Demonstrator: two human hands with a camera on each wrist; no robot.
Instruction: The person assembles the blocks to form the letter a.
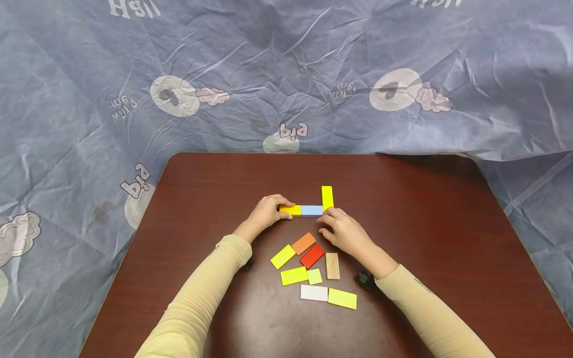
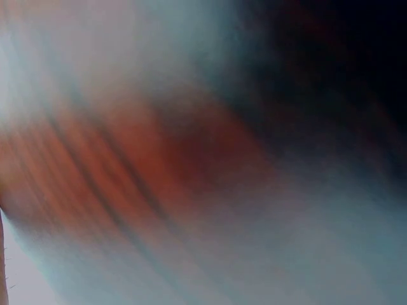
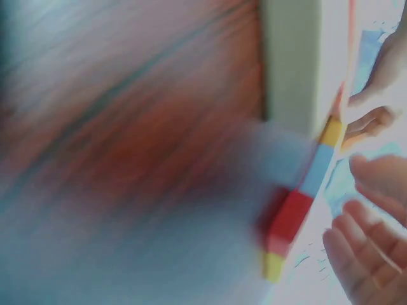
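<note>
My left hand pinches an orange-yellow block between thumb and fingers at the left end of a short row. A light blue block lies end-on against it. At the blue block's right end, a yellow block points away from me. My right hand hovers at that corner, its fingertips overlapping the blocks' near ends. Seen from the right wrist, the right hand's fingers are loosely bent with nothing between them, and a red block shows beside the row. The left wrist view is blurred.
Nearer me lie several loose blocks: orange, red, plain wood, white, a small green square and several yellow ones. Behind the brown table hangs a grey-blue patterned cloth.
</note>
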